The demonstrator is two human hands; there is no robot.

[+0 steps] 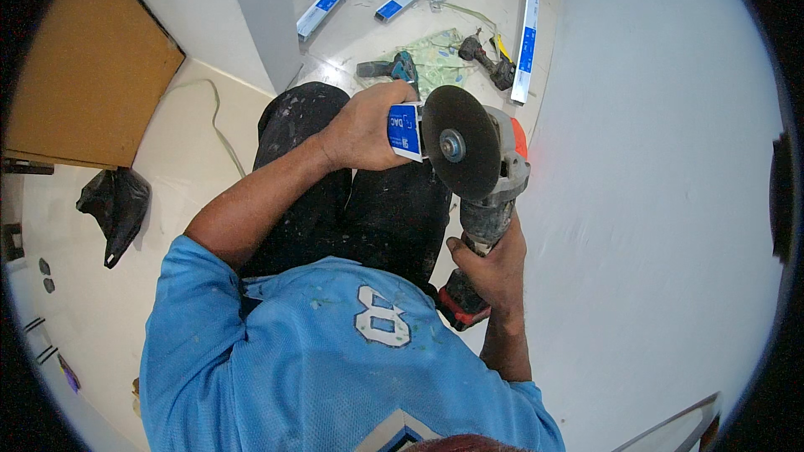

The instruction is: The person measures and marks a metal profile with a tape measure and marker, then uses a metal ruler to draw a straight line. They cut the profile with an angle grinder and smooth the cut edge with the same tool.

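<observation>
My right hand [501,272] is wrapped round the body of a cordless angle grinder [490,218], whose red and black battery points back toward me. A dark cutting disc [456,141] is fitted to its head and faces up at me. Just left of the disc, my left hand [367,127] grips a short piece of metal profile [404,130] with blue and white film on it. The disc overlaps the right end of this piece in view; whether they touch, I cannot tell.
Long film-covered profiles [525,42] lie on the tiled floor ahead. A teal cordless tool [404,65] and a dark drill [486,60] rest by a green patterned cloth [437,50]. A white wall [653,201] stands close on my right. A black bag [117,201] lies at left near a brown board [84,67].
</observation>
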